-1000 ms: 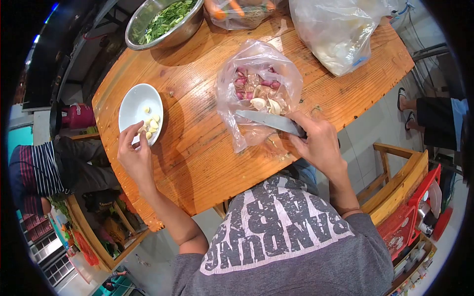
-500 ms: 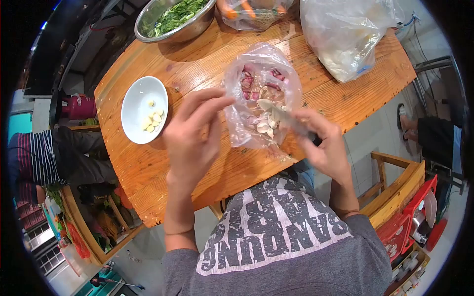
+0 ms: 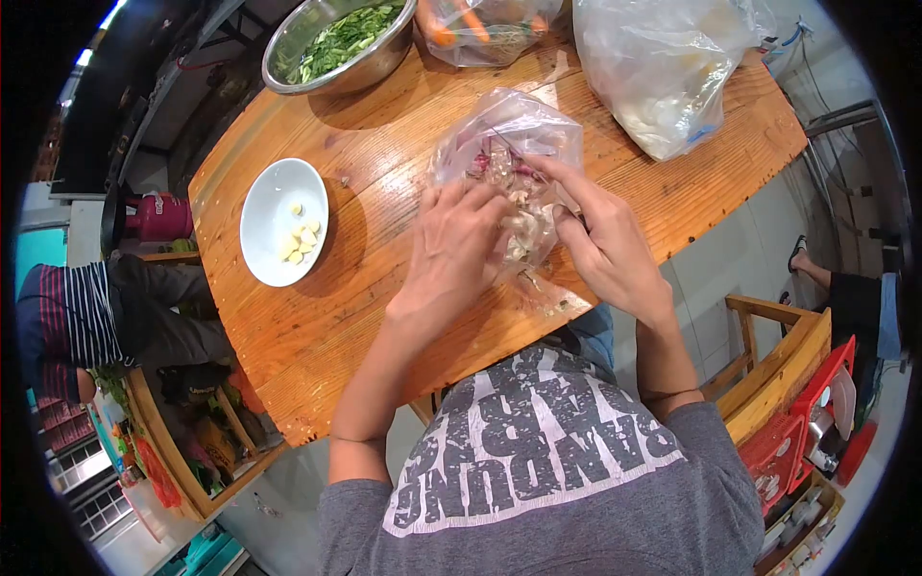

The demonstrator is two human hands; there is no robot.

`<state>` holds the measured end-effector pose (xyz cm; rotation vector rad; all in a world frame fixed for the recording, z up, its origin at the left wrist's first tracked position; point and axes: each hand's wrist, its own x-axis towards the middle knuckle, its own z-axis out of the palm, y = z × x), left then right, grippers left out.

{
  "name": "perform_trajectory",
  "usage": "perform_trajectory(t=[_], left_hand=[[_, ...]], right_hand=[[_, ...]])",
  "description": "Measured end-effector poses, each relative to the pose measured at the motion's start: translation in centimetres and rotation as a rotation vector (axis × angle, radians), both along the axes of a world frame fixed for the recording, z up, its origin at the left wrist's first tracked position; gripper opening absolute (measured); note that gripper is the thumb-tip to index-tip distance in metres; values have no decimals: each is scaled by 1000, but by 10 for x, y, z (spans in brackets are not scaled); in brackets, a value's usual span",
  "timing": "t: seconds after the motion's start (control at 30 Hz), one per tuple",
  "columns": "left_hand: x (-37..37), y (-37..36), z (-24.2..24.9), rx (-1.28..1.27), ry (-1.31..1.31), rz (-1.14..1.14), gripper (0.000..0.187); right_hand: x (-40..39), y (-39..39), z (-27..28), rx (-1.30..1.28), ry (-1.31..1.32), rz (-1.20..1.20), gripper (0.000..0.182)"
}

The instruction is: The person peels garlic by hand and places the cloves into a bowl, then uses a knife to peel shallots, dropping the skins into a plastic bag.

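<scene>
A clear plastic bag [image 3: 499, 115] lies on the wooden table in front of me. Pinkish-red shallots and pale garlic [image 3: 523, 240] show in it, partly covered by my hands. My left hand [image 3: 456, 240] is over the bag's left side, its fingers curled onto the plastic. At the right side, my right hand [image 3: 605, 240] has its index finger along the bag and its thumb below, gripping the plastic edge. The knife is out of sight. Left of the bag stands a white bowl [image 3: 261, 235] holding several peeled garlic cloves [image 3: 300, 242].
At the table's far side are a metal bowl [image 3: 384, 65] of chopped greens, a bag of carrots [image 3: 471, 24] and a large white plastic bag [image 3: 663, 77]. A wooden stool [image 3: 783, 360] stands to the right. Another person [image 3: 96, 307] is at the left; someone's leg [image 3: 816, 269] shows right.
The knife in my right hand is no longer visible. Both hands have come onto the bag, the left one moving right, and the bag's opening has been drawn in.
</scene>
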<state>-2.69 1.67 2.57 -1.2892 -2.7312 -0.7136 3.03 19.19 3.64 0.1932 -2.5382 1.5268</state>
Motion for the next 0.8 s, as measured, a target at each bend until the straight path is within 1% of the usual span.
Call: perform_trajectory(t=[0.1, 0.2, 0.27, 0.3, 0.37, 0.4, 0.47, 0.53, 0.6, 0.7, 0.8], left_hand=[[9, 0, 7, 89, -58, -75, 20], [14, 6, -2, 174, -136, -59, 25], [12, 6, 1, 85, -135, 31, 26], [10, 7, 3, 41, -133, 71, 27], [1, 3, 7, -97, 61, 82, 27], [-3, -1, 7, -167, 155, 89, 27], [-11, -7, 4, -233, 191, 147, 26], [-20, -8, 4, -297, 206, 211, 26], [-27, -8, 5, -362, 189, 293, 26], [-38, -8, 6, -335, 239, 292, 24], [-52, -6, -5, -241, 235, 249, 27]], right_hand=[[4, 0, 5, -14, 10, -38, 52], [7, 0, 1, -36, -9, -31, 54], [9, 0, 1, -28, -33, -32, 56], [11, 1, 5, -9, -94, -31, 57], [14, 2, 15, 27, -220, -31, 58], [14, 1, 11, 23, -179, -30, 58], [13, -1, 1, 15, -92, -23, 60], [11, -2, 1, 40, -147, -3, 61], [10, -6, 0, 4, -145, 4, 62], [2, -12, -1, -74, -57, -26, 61], [-7, -12, 5, -50, -18, -74, 55]])
